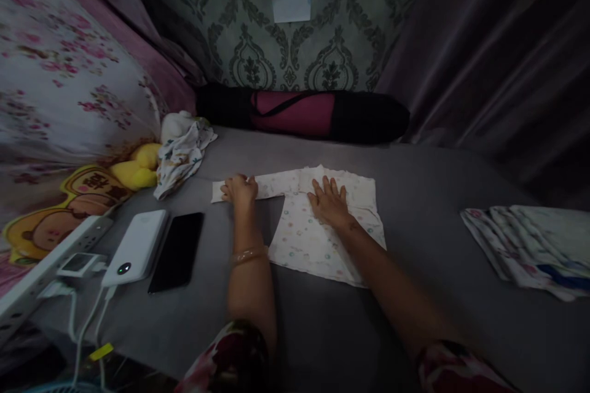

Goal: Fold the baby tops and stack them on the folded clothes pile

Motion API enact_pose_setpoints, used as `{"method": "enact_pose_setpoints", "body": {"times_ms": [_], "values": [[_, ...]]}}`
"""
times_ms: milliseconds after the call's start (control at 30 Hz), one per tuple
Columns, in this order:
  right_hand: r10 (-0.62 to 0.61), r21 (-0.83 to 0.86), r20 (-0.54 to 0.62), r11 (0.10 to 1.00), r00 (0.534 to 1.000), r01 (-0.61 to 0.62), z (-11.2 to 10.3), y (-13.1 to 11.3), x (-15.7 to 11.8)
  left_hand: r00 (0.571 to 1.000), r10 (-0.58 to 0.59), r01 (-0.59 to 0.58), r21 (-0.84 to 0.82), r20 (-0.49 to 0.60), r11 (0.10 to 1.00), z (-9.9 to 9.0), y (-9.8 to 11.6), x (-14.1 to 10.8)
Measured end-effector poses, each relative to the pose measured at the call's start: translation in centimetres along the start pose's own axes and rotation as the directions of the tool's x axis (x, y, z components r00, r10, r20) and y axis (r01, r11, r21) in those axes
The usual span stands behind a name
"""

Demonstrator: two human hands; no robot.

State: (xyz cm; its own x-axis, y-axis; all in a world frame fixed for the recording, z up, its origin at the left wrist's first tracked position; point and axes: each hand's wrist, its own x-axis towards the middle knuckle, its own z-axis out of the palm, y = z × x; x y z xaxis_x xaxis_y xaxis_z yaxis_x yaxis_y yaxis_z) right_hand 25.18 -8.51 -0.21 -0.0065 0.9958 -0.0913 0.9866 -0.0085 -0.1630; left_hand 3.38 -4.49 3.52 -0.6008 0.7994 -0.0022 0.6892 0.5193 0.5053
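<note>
Printed shirt [304, 230] spread on grey surface [424, 196]

A person's left hand [240, 189] curls its fingers over the outstretched sleeve [279, 184], any grip unclear; the right hand [330, 205] lies flat on the upper part, fingers slightly apart, gripping nothing. Beyond sits a long black-and-pink bag [299, 115].

No legible text, dark character [99, 180] on yellow cushion [51, 228], blurred
</note>
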Motion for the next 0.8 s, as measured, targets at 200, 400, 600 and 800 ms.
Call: {"method": "enact_pose_setpoints", "body": {"times_ms": [200, 400, 600, 800], "values": [[-0.073, 0.011, -0.056, 0.997, 0.996, 0.074, -1.1, -2.7, 0.6, 0.982, -0.145, 0.141, -0.043, -0.118, 0.989, -0.1, -1.1, 0.7], [-0.152, 0.053, -0.064, 0.986, 0.986, 0.156, 0.9, -4.3, 1.6, 0.974, -0.183, 0.175, -0.070, -0.131, 0.982, 0.4, -1.7, 1.3], [-0.162, 0.048, -0.063, 0.985, 0.985, 0.165, 1.3, -3.9, 1.6, 0.964, -0.198, 0.189, -0.069, -0.175, 0.980, 0.6, -2.4, 2.1], [-0.157, 0.068, -0.090, 0.984, 0.983, 0.164, -0.8, -4.2, 2.1, 0.987, -0.131, 0.119, -0.118, -0.097, 0.986, 0.1, -3.8, 3.2]]}}
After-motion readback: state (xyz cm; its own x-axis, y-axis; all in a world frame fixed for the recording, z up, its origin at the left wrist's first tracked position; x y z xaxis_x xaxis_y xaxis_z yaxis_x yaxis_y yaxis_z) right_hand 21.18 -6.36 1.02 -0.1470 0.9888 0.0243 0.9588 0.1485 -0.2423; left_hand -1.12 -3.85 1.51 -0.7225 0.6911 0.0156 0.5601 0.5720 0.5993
